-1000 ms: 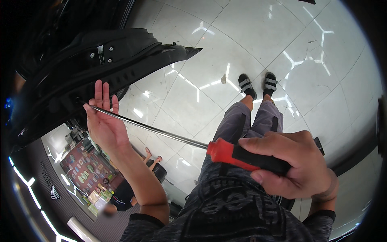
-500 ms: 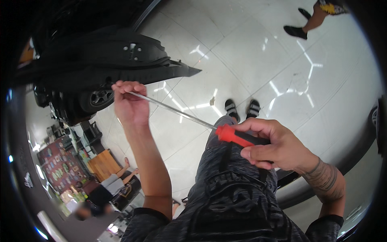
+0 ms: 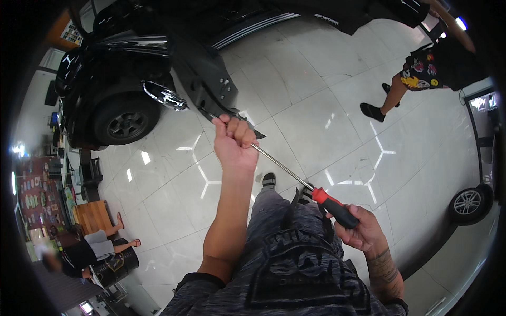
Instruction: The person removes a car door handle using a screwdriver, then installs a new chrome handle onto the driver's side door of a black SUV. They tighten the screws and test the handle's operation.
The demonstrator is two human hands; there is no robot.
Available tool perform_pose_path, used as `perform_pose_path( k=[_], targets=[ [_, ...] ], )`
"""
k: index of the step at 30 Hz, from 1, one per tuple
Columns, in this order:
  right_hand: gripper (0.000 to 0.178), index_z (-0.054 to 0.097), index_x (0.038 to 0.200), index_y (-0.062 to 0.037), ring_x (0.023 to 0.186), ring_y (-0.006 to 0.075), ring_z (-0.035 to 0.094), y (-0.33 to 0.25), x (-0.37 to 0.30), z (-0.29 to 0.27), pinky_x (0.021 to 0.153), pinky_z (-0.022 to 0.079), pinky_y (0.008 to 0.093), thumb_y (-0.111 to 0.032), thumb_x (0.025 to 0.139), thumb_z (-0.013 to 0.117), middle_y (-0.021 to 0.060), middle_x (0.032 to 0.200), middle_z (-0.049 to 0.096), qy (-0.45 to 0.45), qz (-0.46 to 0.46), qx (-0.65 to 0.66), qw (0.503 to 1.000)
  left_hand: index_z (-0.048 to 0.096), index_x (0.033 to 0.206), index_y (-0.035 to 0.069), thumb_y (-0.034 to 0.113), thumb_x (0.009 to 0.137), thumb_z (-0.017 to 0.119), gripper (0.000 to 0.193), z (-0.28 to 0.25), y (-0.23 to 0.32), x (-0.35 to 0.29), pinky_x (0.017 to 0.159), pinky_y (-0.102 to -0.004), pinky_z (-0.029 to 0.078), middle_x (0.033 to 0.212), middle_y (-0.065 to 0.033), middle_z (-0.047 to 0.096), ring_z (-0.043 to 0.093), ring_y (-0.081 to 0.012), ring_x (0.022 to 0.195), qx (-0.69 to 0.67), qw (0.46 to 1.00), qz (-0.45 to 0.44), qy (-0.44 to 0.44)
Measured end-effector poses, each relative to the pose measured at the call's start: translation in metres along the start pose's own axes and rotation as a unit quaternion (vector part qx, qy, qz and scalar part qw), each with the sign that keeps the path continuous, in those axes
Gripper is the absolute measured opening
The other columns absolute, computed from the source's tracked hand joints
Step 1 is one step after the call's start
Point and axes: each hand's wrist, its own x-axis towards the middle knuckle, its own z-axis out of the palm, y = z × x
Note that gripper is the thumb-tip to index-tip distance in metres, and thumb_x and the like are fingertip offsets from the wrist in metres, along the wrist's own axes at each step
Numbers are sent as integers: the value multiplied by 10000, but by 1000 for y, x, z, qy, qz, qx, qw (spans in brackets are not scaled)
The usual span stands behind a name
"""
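A long screwdriver [image 3: 284,169] with a red and black handle and a bare metal shaft slants across in front of me. My right hand [image 3: 363,229] is closed round the end of its handle. Farther up, my left hand [image 3: 235,142] has its fingers curled round the shaft near the tip, which the fingers hide. Just beyond the left hand hangs a black car panel [image 3: 211,79], seemingly an open door, with several bright bolts on it. The left fingers overlap its lower edge; I cannot tell whether they touch it.
A black car with a dark wheel [image 3: 126,124] and a chrome mirror [image 3: 166,96] stands at the far left. A person in patterned shorts [image 3: 420,71] stands at the far right. Another person [image 3: 84,255] sits at the lower left near a wooden bench [image 3: 92,215]. A second wheel [image 3: 468,204] shows at the right.
My view has swung, bringing more of the car and the person at the far right into sight. Both hands still hold the screwdriver, which now slopes more steeply; the right hand sits farther back on the handle.
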Motion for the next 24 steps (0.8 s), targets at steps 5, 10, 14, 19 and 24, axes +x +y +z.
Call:
perform_pose_path(
  k=[5,10,14,19,24],
  targets=[
    [311,515,1055,-13,584,90,476,6,-7,5,573,423,220,-61,775,639,59,750,539,123,-276,-361,882,534,897,17,279,964,402,301,11,38,-25,670,-289,497,774,-55,553,564,-162,705,349,931,-87,55],
    [242,489,1013,-16,554,114,461,14,-12,10,498,386,223,-237,914,462,82,756,526,148,-194,68,967,533,976,-8,387,872,547,409,-37,138,16,834,-380,493,928,-122,574,582,-261,900,277,942,137,131],
    [389,487,994,-11,467,100,421,8,-23,14,395,291,207,-349,969,297,83,716,518,132,-60,89,985,515,1005,1,373,824,639,432,-2,149,35,899,-367,434,996,-115,512,532,-256,977,305,942,88,107],
    [355,495,992,-3,433,77,397,17,-36,24,385,286,194,-313,959,324,92,612,507,215,-191,-75,955,582,944,10,321,785,702,369,15,143,43,671,-292,504,795,-41,542,551,-153,702,380,907,149,104],
    [458,500,951,15,427,94,430,14,-29,14,381,306,207,-385,969,277,138,627,558,171,-81,10,982,572,1058,-3,348,776,692,466,10,140,51,659,-293,483,891,-79,587,575,-170,741,382,907,153,90]
  ],
)
